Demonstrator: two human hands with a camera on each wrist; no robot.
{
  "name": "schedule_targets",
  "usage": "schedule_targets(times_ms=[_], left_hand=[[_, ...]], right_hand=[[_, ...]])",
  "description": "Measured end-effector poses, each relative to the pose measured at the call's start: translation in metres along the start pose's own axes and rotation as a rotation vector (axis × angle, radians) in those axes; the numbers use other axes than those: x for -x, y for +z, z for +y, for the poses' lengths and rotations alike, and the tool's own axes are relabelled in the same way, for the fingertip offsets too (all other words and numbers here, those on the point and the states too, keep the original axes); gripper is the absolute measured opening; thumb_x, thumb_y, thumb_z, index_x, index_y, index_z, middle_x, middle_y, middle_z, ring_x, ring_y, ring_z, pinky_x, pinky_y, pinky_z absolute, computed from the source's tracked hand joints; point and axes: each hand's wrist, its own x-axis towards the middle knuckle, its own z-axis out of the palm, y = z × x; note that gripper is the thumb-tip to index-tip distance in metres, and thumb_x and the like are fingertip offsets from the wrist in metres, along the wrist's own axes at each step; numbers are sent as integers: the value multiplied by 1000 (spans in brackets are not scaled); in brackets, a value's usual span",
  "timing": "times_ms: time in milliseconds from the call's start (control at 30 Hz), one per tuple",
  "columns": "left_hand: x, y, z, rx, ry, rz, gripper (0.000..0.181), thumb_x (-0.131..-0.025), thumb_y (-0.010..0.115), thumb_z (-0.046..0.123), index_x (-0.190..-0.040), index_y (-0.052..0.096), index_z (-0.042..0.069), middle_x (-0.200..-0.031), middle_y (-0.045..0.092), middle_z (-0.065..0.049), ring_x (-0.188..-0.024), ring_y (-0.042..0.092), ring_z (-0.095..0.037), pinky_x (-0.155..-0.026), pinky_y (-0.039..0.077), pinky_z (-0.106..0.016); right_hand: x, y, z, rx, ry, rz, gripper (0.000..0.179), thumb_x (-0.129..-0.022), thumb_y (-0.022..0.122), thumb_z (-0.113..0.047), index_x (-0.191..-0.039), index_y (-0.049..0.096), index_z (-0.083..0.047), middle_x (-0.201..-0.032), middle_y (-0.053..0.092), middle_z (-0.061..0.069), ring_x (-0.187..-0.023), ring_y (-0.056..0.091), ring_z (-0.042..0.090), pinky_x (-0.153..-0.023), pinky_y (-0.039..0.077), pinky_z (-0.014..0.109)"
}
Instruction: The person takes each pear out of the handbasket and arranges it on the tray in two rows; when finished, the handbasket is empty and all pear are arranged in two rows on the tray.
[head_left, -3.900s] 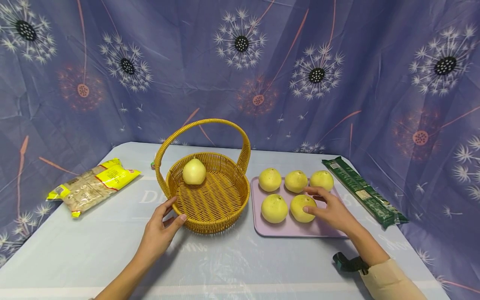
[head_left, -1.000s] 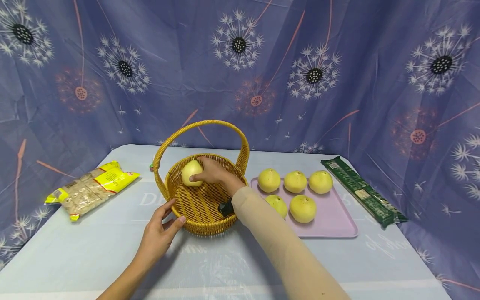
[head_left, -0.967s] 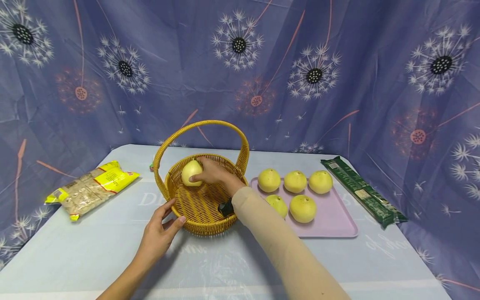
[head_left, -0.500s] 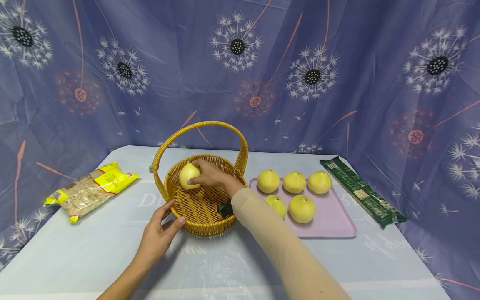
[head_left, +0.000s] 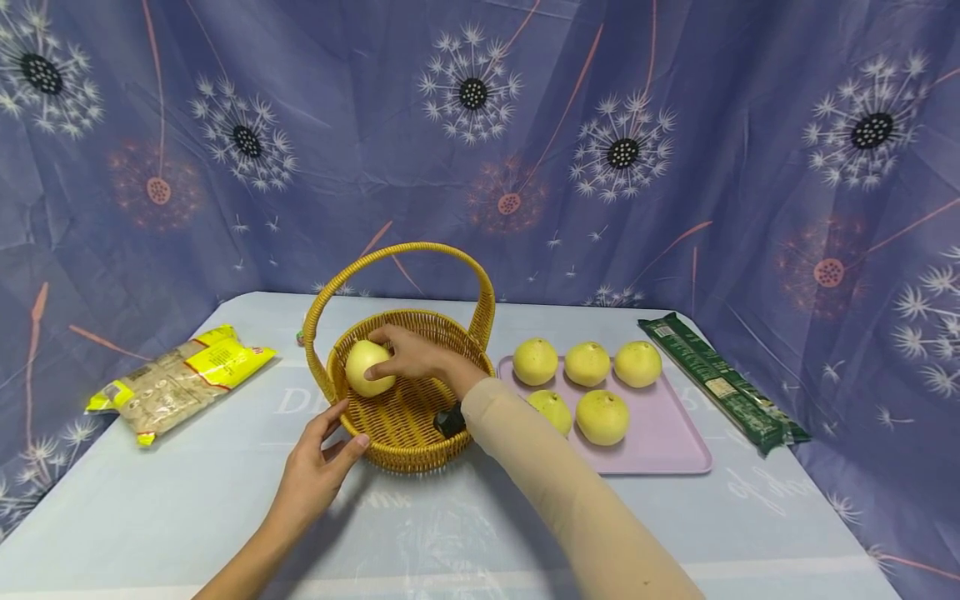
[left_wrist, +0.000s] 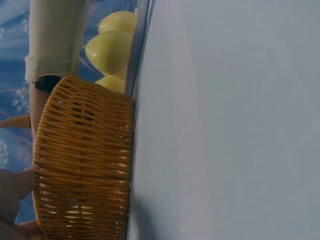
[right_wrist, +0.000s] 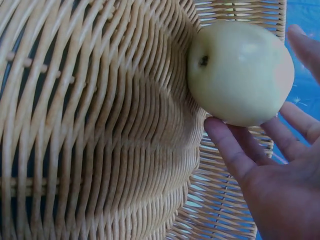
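Note:
In the head view a yellow wicker basket [head_left: 408,458] with a tall arched handle stands left of centre. A pale yellow pear [head_left: 367,367] lies in its left part, tipped so the stem hollow shows in the right wrist view. My right hand [head_left: 412,354] reaches into the basket and grips that pear, thumb on the near side and fingers over the far side. My left hand [head_left: 318,458] rests its thumb and fingertips against the basket's near left rim. In the left wrist view its fingers [left_wrist: 25,182] touch the wicker wall.
Right of the basket sits a lilac tray [head_left: 675,433] with several yellow pears [head_left: 602,417]; my sleeve [head_left: 555,483] crosses its left corner. A long green packet [head_left: 720,379] lies beyond it. At the far left is a yellow and clear bag [head_left: 187,375].
My right hand was at a pear on the tray at first, then went into the basket. Over the last second it has drawn the basket's pear left and nearer. The left hand stays put.

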Motion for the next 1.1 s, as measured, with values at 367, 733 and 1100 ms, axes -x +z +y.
schedule_targets(times_ms=[367, 733, 1100], left_hand=[[0, 0, 0, 1, 3, 10, 62, -93, 60, 30, -144, 34, 4, -150, 33, -18, -133, 40, -40, -99, 48, -48], [-1, 1, 1, 12, 5, 19, 60, -93, 60, 28, -143, 35, 6, -149, 34, -18, -133, 40, -40, -99, 48, -48], [0, 1, -2, 0, -1, 12, 61, -93, 60, 27, -144, 35, 5, -149, 33, -18, -133, 40, -39, -99, 48, -49]], right_hand=[[-1, 3, -1, -44, -49, -43, 56, -82, 74, -27, -132, 51, -13, -129, 51, 3, -115, 50, 14, -89, 48, 20], [2, 7, 1, -19, -26, -110, 65, -79, 76, -31, -136, 48, -19, -134, 51, 0, -111, 51, 11, -87, 49, 21], [4, 9, 2, -83, -35, -179, 62, -79, 77, -27, -133, 46, -27, -134, 49, 0, -106, 54, 12, -83, 51, 22]])
